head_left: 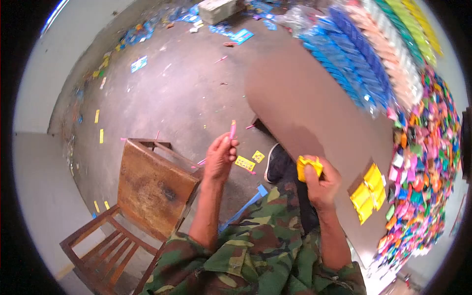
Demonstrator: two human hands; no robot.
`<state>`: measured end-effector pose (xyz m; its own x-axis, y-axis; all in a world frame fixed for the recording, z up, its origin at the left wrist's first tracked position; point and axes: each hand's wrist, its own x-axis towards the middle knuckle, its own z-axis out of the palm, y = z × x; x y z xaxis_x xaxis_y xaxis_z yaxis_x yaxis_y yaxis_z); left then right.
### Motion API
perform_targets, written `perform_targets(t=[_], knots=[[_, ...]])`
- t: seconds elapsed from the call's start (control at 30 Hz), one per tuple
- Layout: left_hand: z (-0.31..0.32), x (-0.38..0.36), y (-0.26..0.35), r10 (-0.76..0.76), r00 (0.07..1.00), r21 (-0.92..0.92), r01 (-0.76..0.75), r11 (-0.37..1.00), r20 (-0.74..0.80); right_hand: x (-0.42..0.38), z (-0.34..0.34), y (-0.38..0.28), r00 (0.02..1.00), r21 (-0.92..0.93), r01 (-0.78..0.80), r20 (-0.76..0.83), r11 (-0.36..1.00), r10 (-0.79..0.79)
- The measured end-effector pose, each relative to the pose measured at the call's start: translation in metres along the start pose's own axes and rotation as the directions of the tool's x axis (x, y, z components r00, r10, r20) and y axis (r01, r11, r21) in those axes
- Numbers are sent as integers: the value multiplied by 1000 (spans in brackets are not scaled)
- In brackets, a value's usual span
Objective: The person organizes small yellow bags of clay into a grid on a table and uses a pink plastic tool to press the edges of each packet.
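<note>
My left hand (222, 156) is closed in a pinch around a thin pink strip (232, 130) with an orange-yellow tip, which points upward above the floor. In my right hand (322, 184) is a small folded yellow packet (309, 167), gripped between thumb and fingers over the near edge of the brown table (305, 88). More yellow packets (368, 194) lie joined in a flat group on the tabletop, to the right of that hand. Fine details of the strip are too small to make out.
Blue wrapped bundles (339, 64) and other coloured rows cover the table's far right. A large heap of small colourful pieces (418, 182) lies along the right. A wooden chair (152, 189) stands at left. Yellow cards (244, 163) and scraps litter the floor near my shoe (278, 164).
</note>
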<state>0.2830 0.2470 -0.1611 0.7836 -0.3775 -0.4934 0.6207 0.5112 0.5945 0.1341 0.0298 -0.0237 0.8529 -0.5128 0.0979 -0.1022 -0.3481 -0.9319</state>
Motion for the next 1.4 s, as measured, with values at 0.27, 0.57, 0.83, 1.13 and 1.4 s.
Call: perform_targets(t=[0.27,0.57,0.83,1.13,1.4], knots=[[89,-98,33,125,957,372,-219,902,260,-15,-6,-12,995,293,-92,-9,952,99],[137,-132,2,142,914,513,-336,789,381,-54,-41,-14,981,413,-184,16,892,195],[177,-103,-20,294,747,697,-664,272,597,-91,-84,-14,988,452,-97,-63,887,140],[218,-115,-40,233,768,774,-627,87,596,-132,-118,6,962,495,-121,-155,860,224],[205,-74,-49,358,627,711,-676,-192,692,-148,-126,8,940,630,-28,-246,776,235]])
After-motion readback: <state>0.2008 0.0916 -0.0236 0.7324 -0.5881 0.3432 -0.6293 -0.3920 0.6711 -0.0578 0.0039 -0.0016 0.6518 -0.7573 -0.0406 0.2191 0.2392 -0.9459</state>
